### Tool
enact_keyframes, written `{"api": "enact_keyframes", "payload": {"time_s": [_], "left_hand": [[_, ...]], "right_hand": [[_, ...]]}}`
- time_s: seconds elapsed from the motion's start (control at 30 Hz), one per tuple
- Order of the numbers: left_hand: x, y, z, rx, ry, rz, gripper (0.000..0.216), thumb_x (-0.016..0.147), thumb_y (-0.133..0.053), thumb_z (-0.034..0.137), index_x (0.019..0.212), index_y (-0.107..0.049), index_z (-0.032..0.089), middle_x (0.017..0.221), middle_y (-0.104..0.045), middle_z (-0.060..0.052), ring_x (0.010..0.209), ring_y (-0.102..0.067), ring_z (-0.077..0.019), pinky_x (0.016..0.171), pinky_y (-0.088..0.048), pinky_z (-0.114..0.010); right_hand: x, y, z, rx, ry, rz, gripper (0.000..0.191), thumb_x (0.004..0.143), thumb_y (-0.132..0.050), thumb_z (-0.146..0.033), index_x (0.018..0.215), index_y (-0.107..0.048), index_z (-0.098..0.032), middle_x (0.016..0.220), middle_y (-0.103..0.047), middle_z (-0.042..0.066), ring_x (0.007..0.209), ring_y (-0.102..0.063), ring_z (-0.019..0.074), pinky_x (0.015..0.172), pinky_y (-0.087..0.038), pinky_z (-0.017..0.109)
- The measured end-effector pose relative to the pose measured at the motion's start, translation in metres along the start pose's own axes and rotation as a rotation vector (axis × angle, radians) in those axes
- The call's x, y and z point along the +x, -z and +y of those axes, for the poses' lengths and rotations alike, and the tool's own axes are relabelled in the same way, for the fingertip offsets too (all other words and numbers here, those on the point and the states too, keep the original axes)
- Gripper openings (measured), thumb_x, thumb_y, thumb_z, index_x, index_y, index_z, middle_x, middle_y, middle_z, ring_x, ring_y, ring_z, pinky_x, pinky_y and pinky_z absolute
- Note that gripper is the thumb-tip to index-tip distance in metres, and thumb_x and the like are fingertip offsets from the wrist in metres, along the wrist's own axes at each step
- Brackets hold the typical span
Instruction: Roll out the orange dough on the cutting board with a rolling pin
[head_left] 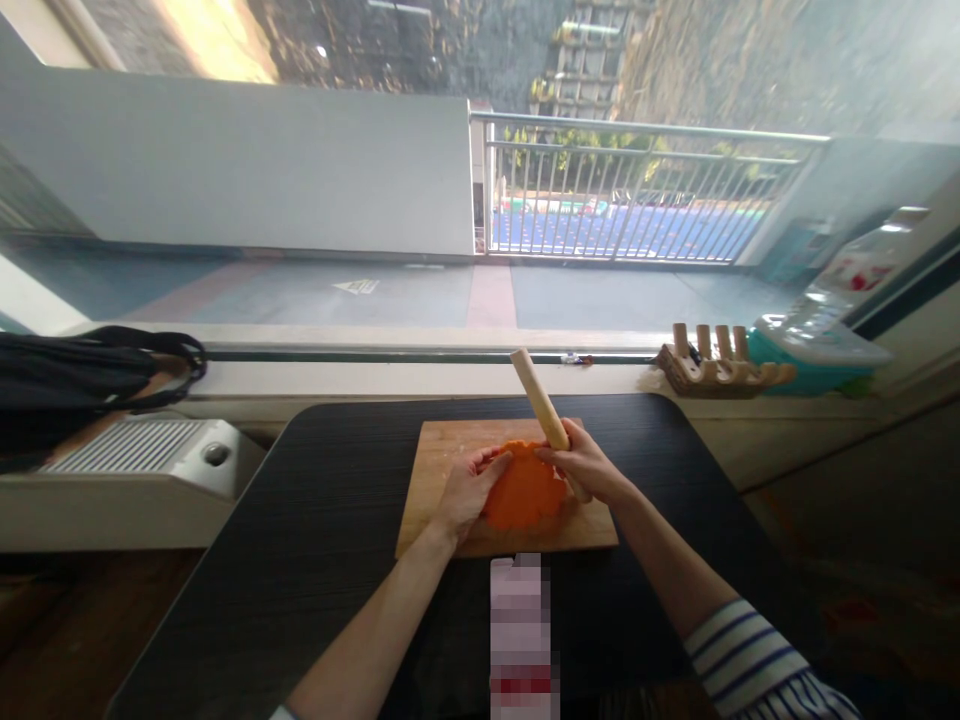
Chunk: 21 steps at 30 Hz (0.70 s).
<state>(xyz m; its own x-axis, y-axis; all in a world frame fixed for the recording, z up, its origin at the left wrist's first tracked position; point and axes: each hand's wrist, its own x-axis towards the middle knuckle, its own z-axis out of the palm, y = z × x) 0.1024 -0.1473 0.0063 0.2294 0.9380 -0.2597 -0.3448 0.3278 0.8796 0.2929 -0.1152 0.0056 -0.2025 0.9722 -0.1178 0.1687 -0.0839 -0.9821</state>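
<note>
A flat, ragged-edged orange sheet of dough or modelling clay (525, 495) lies over a wooden board (429, 500). My left hand (469, 490) pinches its left upper edge between thumb and fingers. On the other side, my right hand (585, 462) is closed around a wooden rolling pin (541, 400), which slants up and to the left. The right thumb and fingertips also touch the sheet's upper right edge. The pin's lower end shows beneath the right hand, beside the sheet.
The board rests on a black table (315, 520) by a window. On the sill stand a wooden rack with pegs (709, 370), a teal box (825, 355) and a clear bottle (855, 275). At left are a black bag (75, 375) and a white radiator (150, 460). A pixelated pale object (519, 620) lies in front.
</note>
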Motion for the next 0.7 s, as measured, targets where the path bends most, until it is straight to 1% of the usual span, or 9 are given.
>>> {"api": "enact_keyframes", "payload": {"time_s": [0.07, 0.17, 0.3, 0.4, 0.53, 0.7], "left_hand": [[0.0014, -0.0017, 0.0006, 0.012, -0.004, -0.003, 0.038, 0.068, -0.077, 0.041, 0.093, -0.069, 0.014, 0.083, -0.071, -0.004, 0.067, -0.062, -0.0137, 0.061, -0.050, -0.024], [0.0036, -0.0024, -0.0012, 0.025, -0.020, 0.039, 0.036, 0.066, -0.077, 0.042, 0.089, -0.070, 0.014, 0.080, -0.071, -0.003, 0.064, -0.061, -0.0128, 0.059, -0.048, -0.023], [0.0051, -0.0022, -0.0036, 0.019, -0.018, 0.057, 0.038, 0.065, -0.078, 0.042, 0.089, -0.071, 0.014, 0.079, -0.071, -0.004, 0.064, -0.061, -0.0133, 0.059, -0.048, -0.024], [0.0050, -0.0013, -0.0020, 0.029, -0.010, 0.056, 0.038, 0.065, -0.078, 0.043, 0.089, -0.070, 0.014, 0.080, -0.072, -0.004, 0.065, -0.062, -0.0140, 0.059, -0.049, -0.025], [0.0033, -0.0003, 0.0035, 0.098, 0.005, 0.025, 0.037, 0.064, -0.079, 0.044, 0.083, -0.071, 0.014, 0.076, -0.071, -0.003, 0.062, -0.060, -0.0134, 0.057, -0.048, -0.024], [0.0021, -0.0027, 0.0050, 0.071, 0.036, -0.047, 0.037, 0.065, -0.078, 0.045, 0.084, -0.070, 0.015, 0.075, -0.070, -0.002, 0.061, -0.059, -0.0130, 0.057, -0.047, -0.024]], "right_hand": [[-0.0014, -0.0014, -0.0010, 0.009, 0.006, -0.006, 0.041, 0.067, -0.075, -0.047, 0.084, -0.047, -0.022, 0.067, -0.046, -0.010, 0.049, -0.046, 0.0056, 0.043, -0.042, 0.019], [-0.0028, -0.0032, -0.0021, 0.029, 0.019, 0.002, 0.041, 0.067, -0.075, -0.046, 0.084, -0.046, -0.021, 0.067, -0.045, -0.010, 0.050, -0.045, 0.0053, 0.042, -0.041, 0.019], [-0.0031, -0.0038, -0.0023, 0.044, 0.035, 0.027, 0.041, 0.067, -0.076, -0.044, 0.084, -0.047, -0.021, 0.069, -0.045, -0.009, 0.049, -0.045, 0.0050, 0.041, -0.039, 0.018], [-0.0042, -0.0025, -0.0041, 0.037, 0.014, 0.000, 0.041, 0.067, -0.076, -0.043, 0.087, -0.047, -0.022, 0.070, -0.047, -0.009, 0.050, -0.047, 0.0057, 0.042, -0.040, 0.019], [-0.0059, -0.0010, -0.0080, 0.037, -0.026, -0.066, 0.040, 0.069, -0.074, -0.044, 0.088, -0.047, -0.022, 0.068, -0.049, -0.009, 0.049, -0.048, 0.0063, 0.043, -0.042, 0.020], [-0.0040, -0.0013, -0.0068, -0.019, -0.001, -0.007, 0.036, 0.068, -0.073, -0.041, 0.082, -0.046, -0.021, 0.067, -0.045, -0.009, 0.052, -0.046, 0.0061, 0.044, -0.039, 0.019]]}}
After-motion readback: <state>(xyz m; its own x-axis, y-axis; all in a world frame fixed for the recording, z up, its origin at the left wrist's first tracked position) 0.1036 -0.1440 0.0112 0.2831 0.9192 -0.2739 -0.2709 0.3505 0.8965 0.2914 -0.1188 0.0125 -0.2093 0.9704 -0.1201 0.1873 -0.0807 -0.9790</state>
